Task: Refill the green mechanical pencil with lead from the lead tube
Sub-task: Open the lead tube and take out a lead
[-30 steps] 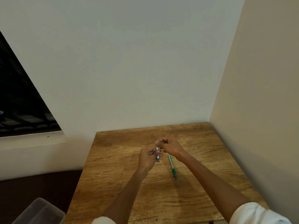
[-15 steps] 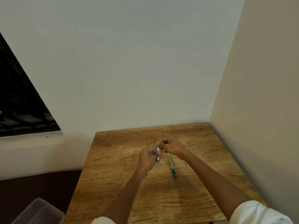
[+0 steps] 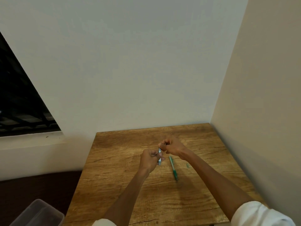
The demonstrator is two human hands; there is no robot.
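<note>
Lead tube [image 3: 159, 156] in left hand [image 3: 150, 159] grip, green pencil [image 3: 173, 168] just right

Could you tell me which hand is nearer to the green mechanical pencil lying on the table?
Right. The right hand hovers just beyond the green mechanical pencil's far end; the left hand, gripping the lead tube, sits farther off to its left.

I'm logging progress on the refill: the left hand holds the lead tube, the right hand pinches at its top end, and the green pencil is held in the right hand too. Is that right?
Not quite. The head view shows the green pencil lying on the wooden table, held by neither hand. The rest stands: the left hand holds the lead tube and the right hand pinches at its top end.
</note>
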